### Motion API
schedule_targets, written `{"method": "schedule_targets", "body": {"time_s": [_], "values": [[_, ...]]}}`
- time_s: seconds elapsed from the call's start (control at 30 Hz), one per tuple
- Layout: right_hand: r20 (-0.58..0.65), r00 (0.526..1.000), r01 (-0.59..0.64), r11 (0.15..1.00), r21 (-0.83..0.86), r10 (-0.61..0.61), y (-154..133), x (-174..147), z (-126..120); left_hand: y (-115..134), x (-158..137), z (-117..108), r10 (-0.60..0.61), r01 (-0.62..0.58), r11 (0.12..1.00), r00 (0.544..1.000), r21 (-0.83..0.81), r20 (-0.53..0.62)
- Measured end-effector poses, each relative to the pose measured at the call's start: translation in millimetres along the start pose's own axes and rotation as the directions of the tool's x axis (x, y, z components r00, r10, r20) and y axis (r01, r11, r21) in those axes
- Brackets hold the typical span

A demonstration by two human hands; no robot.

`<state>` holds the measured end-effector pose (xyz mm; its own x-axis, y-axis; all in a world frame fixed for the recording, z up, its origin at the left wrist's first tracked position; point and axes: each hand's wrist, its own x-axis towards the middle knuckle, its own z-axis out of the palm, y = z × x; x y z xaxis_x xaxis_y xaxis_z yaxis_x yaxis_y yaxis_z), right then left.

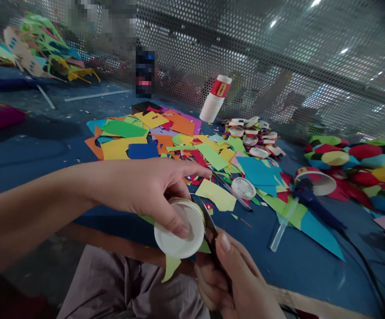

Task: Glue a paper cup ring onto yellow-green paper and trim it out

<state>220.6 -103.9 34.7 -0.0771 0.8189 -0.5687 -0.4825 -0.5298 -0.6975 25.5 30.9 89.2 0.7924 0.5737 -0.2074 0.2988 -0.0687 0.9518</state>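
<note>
My left hand [159, 190] pinches a round white paper cup base [182, 235], its thumb lying across the face and its index finger stretched out over the scraps. Pale green paper [171, 267] sticks out from under the disc and hangs below it. In my right hand [235, 274] are dark-handled scissors [209, 219], their pointed blade against the right rim of the disc. Part of the scissors is hidden by my fingers. A yellow-green paper piece [216, 195] lies just beyond, beside a clear glue stick [229, 188] and another cup base [243, 188].
Coloured paper sheets [122, 148] and scraps spread across the blue table [96, 217]. A stack of paper cups [215, 99] stands before the perforated metal screen [262, 53]. At right lie a blue glue gun [318, 206] with its cord, a cut cup ring [317, 181] and colourful paper shapes [361, 153].
</note>
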Motion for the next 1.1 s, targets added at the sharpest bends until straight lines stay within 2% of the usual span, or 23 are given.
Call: {"method": "schedule_targets", "body": {"time_s": [0.1, 0.27, 0.47, 0.67, 0.87, 1.1], "values": [[0.009, 1.0, -0.009, 1.0, 0.007, 0.009, 0.2, 0.5, -0.2, 1.4, 0.7, -0.4, -0.052, 0.051, 0.999, 0.992, 0.01, 0.119], [0.023, 1.0, -0.02, 1.0, 0.01, 0.019, 0.9, 0.3, 0.0, 2.2, -0.2, 2.1, -0.05, 0.048, 0.999, 0.991, 0.024, 0.121], [0.028, 1.0, -0.012, 1.0, 0.008, 0.011, 0.9, -0.4, -0.4, 6.9, -3.0, 6.8, -0.079, 0.078, 0.997, 0.995, 0.017, 0.062], [0.098, 0.995, -0.016, 1.0, 0.002, 0.016, -0.4, 1.1, 0.8, 6.0, -3.4, 10.0, -0.087, 0.087, 0.996, 0.996, -0.019, 0.035], [-0.03, 0.999, -0.009, 0.999, 0.042, 0.01, 4.7, 1.3, 2.4, 0.4, -2.6, 12.8, -0.07, 0.071, 0.993, 0.998, -0.093, 0.006], [-0.042, 0.999, -0.006, 1.0, 0.022, 0.007, 4.2, 1.8, 1.0, -6.2, -2.0, 15.6, -0.046, 0.043, 0.989, 0.999, -0.143, -0.019]]}}
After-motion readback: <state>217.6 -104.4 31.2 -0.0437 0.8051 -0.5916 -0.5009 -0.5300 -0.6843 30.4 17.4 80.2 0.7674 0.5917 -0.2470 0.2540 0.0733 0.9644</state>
